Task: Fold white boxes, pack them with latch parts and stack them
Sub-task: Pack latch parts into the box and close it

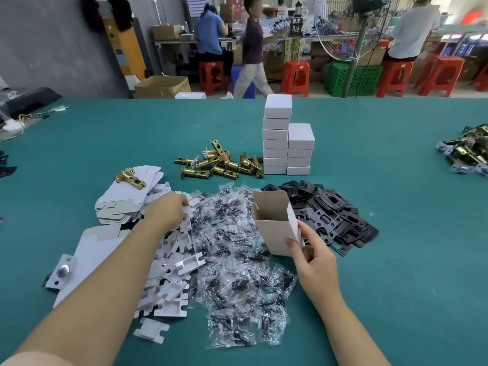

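Right hand (314, 257) grips folded white cardboard box (277, 228), long axis upright, open end up, over bagged black screws (237, 260). Left hand (169, 210) curls onto white cardboard inserts (171, 260). Black strike plates (330, 215) just behind.

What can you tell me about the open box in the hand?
The box is a small carton, white outside and plain brownish card inside. Its top is open, with a flap standing up at the back, and nothing shows inside. It is held upright, leaning a little, above the bags of screws and beside the black plates. The right hand grips its lower end, with the fingers on the front and right side.
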Demonstrator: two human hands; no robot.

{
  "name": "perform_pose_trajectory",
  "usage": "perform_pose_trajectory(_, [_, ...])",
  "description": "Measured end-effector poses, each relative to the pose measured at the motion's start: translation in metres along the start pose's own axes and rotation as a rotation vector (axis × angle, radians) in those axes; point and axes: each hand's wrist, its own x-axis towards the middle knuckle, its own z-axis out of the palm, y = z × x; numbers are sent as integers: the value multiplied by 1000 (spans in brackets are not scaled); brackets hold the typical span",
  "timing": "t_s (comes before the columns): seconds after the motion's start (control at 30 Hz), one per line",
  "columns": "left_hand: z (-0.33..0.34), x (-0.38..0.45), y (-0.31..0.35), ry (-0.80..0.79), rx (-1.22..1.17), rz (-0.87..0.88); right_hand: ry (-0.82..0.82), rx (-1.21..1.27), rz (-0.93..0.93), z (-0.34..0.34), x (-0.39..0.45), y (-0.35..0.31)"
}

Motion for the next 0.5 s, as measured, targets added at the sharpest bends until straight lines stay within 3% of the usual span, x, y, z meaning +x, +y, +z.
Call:
perform_pose_trajectory(0.17, [-8, 0, -3, 150, -140, -18, 6, 0, 13, 1, 1, 1])
perform_pose_trajectory(0.3, [-23, -6, 1, 179, -319, -46, -3, 11, 35, 1, 1, 0])
perform_pose_trajectory(0.5, [-53, -31, 31, 290, -689, 98, -3, 17, 68, 1, 2, -2])
